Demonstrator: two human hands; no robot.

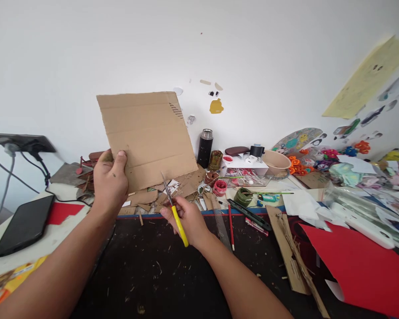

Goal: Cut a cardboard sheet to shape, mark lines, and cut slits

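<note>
Upper left: cardboard (149, 137), likely light, stiff, best edge-held, pinched by left hand (109, 177); centre: scissors (179, 224) gripped by right hand (193, 221).

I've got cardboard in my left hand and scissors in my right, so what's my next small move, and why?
Probably line the scissors up with the lower edge of the cardboard. Your left hand holds it up near its lower left corner, your right hand grips the scissors, and their tips show against it near that edge.
</note>
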